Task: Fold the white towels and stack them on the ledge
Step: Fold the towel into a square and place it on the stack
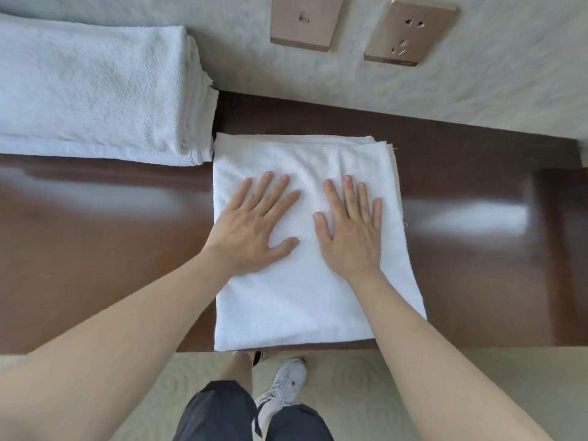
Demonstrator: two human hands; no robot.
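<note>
Where the glossy dark brown wooden ledge [477, 249] crosses mid-frame, one folded white terry towel [302, 300] lies centred; left hand [251, 232] and right hand [353, 237] press flat, fingers spread. Stacked folded white towels [95, 90] upper left, just beside; two bronze wall sockets [359, 27] above.

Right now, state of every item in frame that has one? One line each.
towel: folded, flat on the ledge, both hands pressing it.
towel stack: folded, piled at the left of the ledge.
left hand: open, fingers spread, palm down on towel.
right hand: open, fingers straight, palm down on towel.
ledge: dark wood, glossy.
wall sockets: nothing plugged in.
</note>
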